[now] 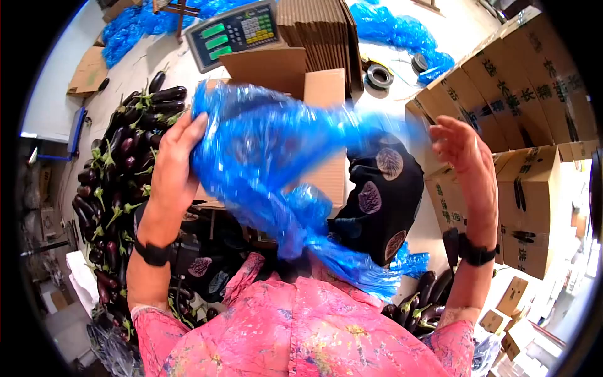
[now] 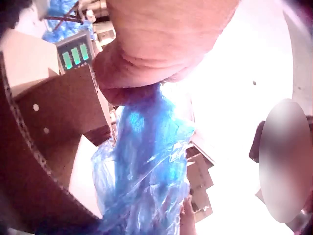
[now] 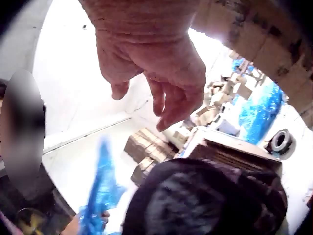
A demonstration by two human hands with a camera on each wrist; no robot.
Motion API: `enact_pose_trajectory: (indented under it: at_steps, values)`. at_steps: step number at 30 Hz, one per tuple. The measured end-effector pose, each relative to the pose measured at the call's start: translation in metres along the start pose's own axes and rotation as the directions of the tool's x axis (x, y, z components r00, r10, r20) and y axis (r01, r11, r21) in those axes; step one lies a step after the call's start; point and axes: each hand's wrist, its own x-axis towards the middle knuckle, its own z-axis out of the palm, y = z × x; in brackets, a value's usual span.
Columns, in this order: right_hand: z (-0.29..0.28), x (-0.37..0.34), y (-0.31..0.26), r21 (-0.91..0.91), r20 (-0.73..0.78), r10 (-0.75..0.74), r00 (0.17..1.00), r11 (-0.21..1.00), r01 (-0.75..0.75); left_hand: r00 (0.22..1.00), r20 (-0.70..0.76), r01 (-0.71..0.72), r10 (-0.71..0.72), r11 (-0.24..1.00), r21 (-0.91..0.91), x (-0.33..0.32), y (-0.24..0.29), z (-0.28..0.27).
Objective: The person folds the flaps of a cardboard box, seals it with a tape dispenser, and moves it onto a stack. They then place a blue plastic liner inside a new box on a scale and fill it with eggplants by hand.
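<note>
My left hand (image 1: 174, 160) grips one edge of a crumpled blue plastic bag (image 1: 251, 141) at its left side. In the left wrist view the bag (image 2: 151, 147) hangs from the curled fingers. Its far end stretches right in a blur toward my right hand (image 1: 463, 147), which is raised apart from it. Loosely bent fingers (image 3: 183, 105) with nothing between them show in the right wrist view. Under the bag stands an open cardboard box (image 1: 326, 88), its inside largely hidden. More blue plastic (image 1: 358, 267) lies across the lap.
Many eggplants (image 1: 125, 151) are heaped at left, with others (image 1: 424, 298) at lower right. Beyond the box are a scale (image 1: 232, 34), flattened cartons (image 1: 317, 31) and tape rolls (image 1: 379, 76). Printed cardboard boxes (image 1: 527, 188) are stacked at right. Blue plastic sheeting (image 1: 396, 31) lies on the floor.
</note>
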Motion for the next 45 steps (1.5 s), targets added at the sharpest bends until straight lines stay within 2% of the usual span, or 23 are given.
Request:
enact_pose_trajectory:
  at_steps: [1, 3, 5, 7, 8, 11, 13, 15, 17, 19, 20, 25, 28, 29, 32, 34, 35, 37, 39, 40, 41, 42, 45]
  values:
    - [0.015, -0.010, -0.018, -0.033, 0.071, -0.055, 0.996, 0.998, 0.058, 0.999, -0.003, -0.035, 0.035, 0.999, -0.023, 0.011, -0.005, -0.018]
    - [0.035, -0.027, -0.043, -0.115, 0.277, 0.051, 0.960, 0.993, -0.019, 0.996, 0.016, -0.081, 0.082, 0.994, -0.069, 0.020, 0.000, -0.037]
    - [0.054, -0.030, -0.039, -0.270, 0.465, -0.018, 0.885, 0.949, 0.161, 0.994, -0.063, -0.099, 0.093, 0.990, -0.099, 0.023, 0.011, -0.050]
    - [0.090, -0.043, -0.032, -0.372, 0.574, 0.077, 0.815, 0.912, 0.175, 0.987, -0.064, -0.153, 0.144, 0.977, -0.152, 0.033, 0.017, -0.077]
    - [0.108, -0.049, -0.027, -0.407, 0.645, 0.044, 0.763, 0.865, 0.294, 0.984, -0.098, -0.165, 0.150, 0.970, -0.176, 0.038, 0.022, -0.087]
    - [0.148, -0.071, 0.019, -0.574, 0.697, 0.123, 0.707, 0.687, 0.446, 0.971, -0.159, -0.215, 0.180, 0.947, -0.239, 0.055, 0.033, -0.124]
    - [0.157, -0.070, 0.036, -0.575, 0.767, 0.274, 0.580, 0.695, 0.433, 0.955, -0.207, -0.258, 0.212, 0.938, -0.229, 0.064, 0.041, -0.142]
    - [0.149, -0.056, 0.027, -0.427, 0.775, 0.223, 0.592, 0.875, 0.230, 0.951, -0.223, -0.264, 0.215, 0.939, -0.222, 0.073, 0.044, -0.167]
    - [0.132, -0.030, 0.003, -0.391, 0.647, 0.160, 0.746, 0.909, 0.144, 0.950, -0.236, -0.261, 0.207, 0.938, -0.230, 0.083, 0.044, -0.195]
    - [0.127, 0.001, -0.029, -0.334, 0.346, 0.344, 0.873, 0.915, -0.228, 0.952, -0.245, -0.246, 0.184, 0.936, -0.253, 0.091, 0.039, -0.217]
    - [0.122, 0.019, -0.028, -0.340, 0.288, 0.298, 0.910, 0.920, -0.194, 0.914, -0.377, -0.255, 0.149, 0.934, -0.251, 0.092, 0.038, -0.213]
    - [0.126, 0.053, -0.009, -0.285, 0.193, 0.222, 0.956, 0.945, -0.162, 0.868, -0.479, -0.254, 0.128, 0.945, -0.207, 0.084, 0.034, -0.217]
    - [0.108, 0.048, -0.014, -0.452, 0.196, 0.142, 0.970, 0.891, -0.039, 0.863, -0.481, -0.226, 0.153, 0.969, -0.098, 0.083, 0.030, -0.222]
    - [0.093, 0.044, -0.015, -0.505, 0.221, 0.106, 0.970, 0.863, 0.021, 0.898, -0.417, -0.178, 0.141, 0.983, -0.051, 0.085, 0.027, -0.227]
    - [0.059, 0.021, -0.029, -0.510, 0.064, 0.143, 0.988, 0.856, -0.091, 0.954, -0.269, -0.115, 0.135, 0.989, 0.088, 0.094, 0.005, -0.262]
    - [0.038, 0.006, -0.026, -0.499, 0.017, 0.181, 0.983, 0.854, -0.149, 0.968, -0.206, -0.017, 0.140, 0.863, 0.505, 0.085, 0.018, -0.231]
    - [0.033, -0.003, -0.021, -0.513, 0.008, 0.165, 0.986, 0.847, -0.138, 0.977, -0.168, 0.016, 0.135, 0.731, 0.682, 0.084, 0.022, -0.217]
    - [0.046, -0.021, -0.022, -0.590, -0.006, 0.171, 0.985, 0.795, -0.142, 0.983, 0.153, -0.176, 0.103, 0.277, 0.945, 0.102, 0.012, -0.229]
    - [0.071, -0.031, -0.025, -0.635, 0.063, 0.063, 0.996, 0.772, -0.009, 0.993, 0.109, -0.111, -0.049, -0.038, 0.993, 0.096, 0.018, -0.206]
    - [0.084, -0.034, -0.031, -0.660, 0.149, 0.046, 0.988, 0.749, 0.065, 0.968, 0.245, -0.232, 0.057, -0.175, 0.957, 0.092, 0.021, -0.195]
    - [0.096, -0.036, -0.037, -0.678, 0.234, 0.035, 0.972, 0.722, 0.137, 0.897, 0.389, -0.373, 0.208, -0.113, 0.921, 0.095, 0.020, -0.189]
    - [0.109, -0.036, -0.037, -0.673, 0.282, 0.001, 0.959, 0.713, 0.197, 0.918, 0.336, -0.360, 0.212, 0.085, 0.929, 0.082, 0.042, -0.138]
    - [0.120, -0.034, -0.041, -0.613, 0.338, -0.002, 0.941, 0.759, 0.221, 0.631, 0.740, -0.772, 0.235, 0.092, 0.629, 0.079, 0.032, -0.066]
